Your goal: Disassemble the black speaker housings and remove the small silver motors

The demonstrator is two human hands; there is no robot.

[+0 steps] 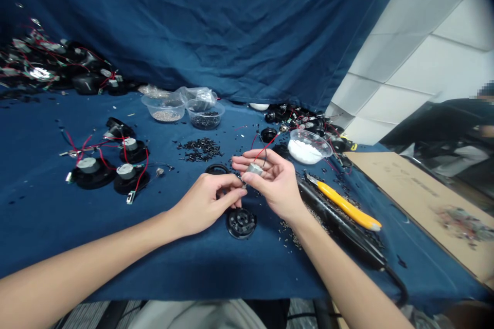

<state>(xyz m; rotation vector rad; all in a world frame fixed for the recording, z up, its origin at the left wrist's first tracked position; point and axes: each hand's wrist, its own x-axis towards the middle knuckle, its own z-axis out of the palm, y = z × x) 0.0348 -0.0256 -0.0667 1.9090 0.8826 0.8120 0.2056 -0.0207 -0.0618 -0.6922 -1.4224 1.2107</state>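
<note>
A small silver motor (254, 168) with red and dark wires is held between the thumb and fingers of my right hand (276, 180). My left hand (212, 198) meets it at the motor's lower end, thumb and forefinger pinched together; what lies between those fingertips is too small to make out. Just below the hands, a round black part (241, 223) lies on the blue cloth. Behind my left hand sits a black ring-shaped part (217, 169), partly covered by the fingers.
Wired motor assemblies (92, 172) lie at left, near a large pile (42, 59). Tubs of small parts (164, 113) (205, 119) and white pieces (304, 151) stand behind. A yellow cutter (347, 205), black corded tool (335, 226) and cardboard (420, 190) lie right. A person (443, 118) is far right.
</note>
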